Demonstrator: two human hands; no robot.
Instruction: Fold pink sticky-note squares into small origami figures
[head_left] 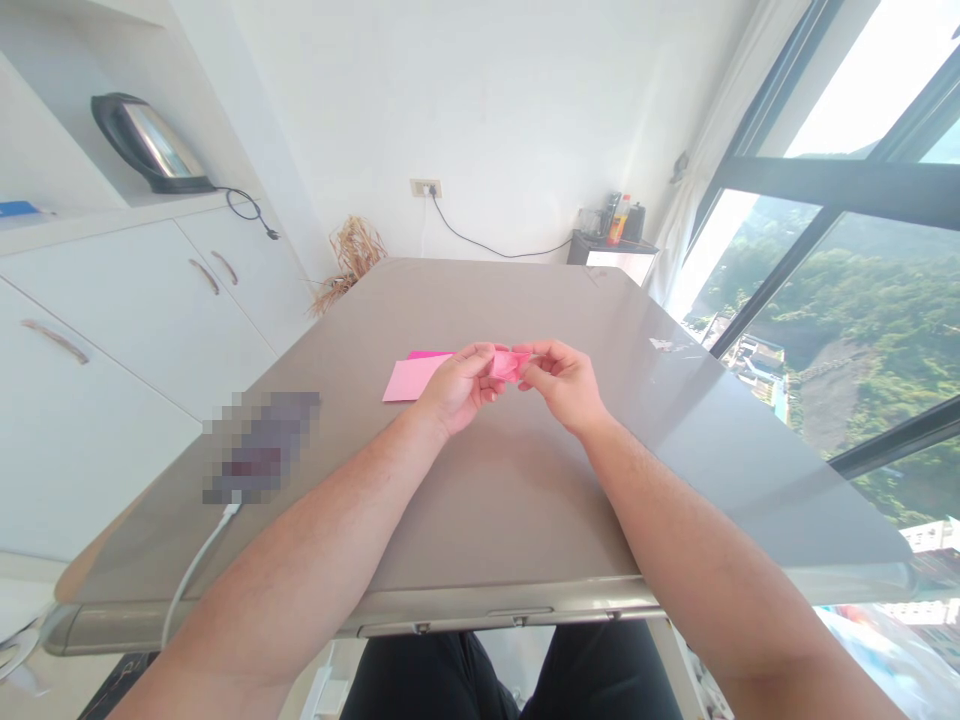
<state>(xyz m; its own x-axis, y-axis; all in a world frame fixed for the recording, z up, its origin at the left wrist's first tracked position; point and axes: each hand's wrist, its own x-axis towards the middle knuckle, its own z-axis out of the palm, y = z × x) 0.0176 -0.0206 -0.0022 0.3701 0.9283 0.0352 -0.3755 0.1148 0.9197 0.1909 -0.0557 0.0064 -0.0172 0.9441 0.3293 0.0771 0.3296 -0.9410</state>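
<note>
Keep your left hand (463,388) closed on the small pink paper piece (509,366), thumb on top and fingers beneath. Your right hand (561,378) pinches the opposite edge with its fingertips. The piece is between both hands and appears to be raised above the bench (510,500); its fine creases are too small to tell. Use the left hand as the steady clamp and make adjustments with the right fingertips only. Apply light pressure; thin paper will likely tear or crumple if pulled. For crisp creases, support the piece on the bench. Keep your left wrist off the pale pink sheet (411,382), which overlaps a brighter pink sheet (426,354) just beside it.
</note>
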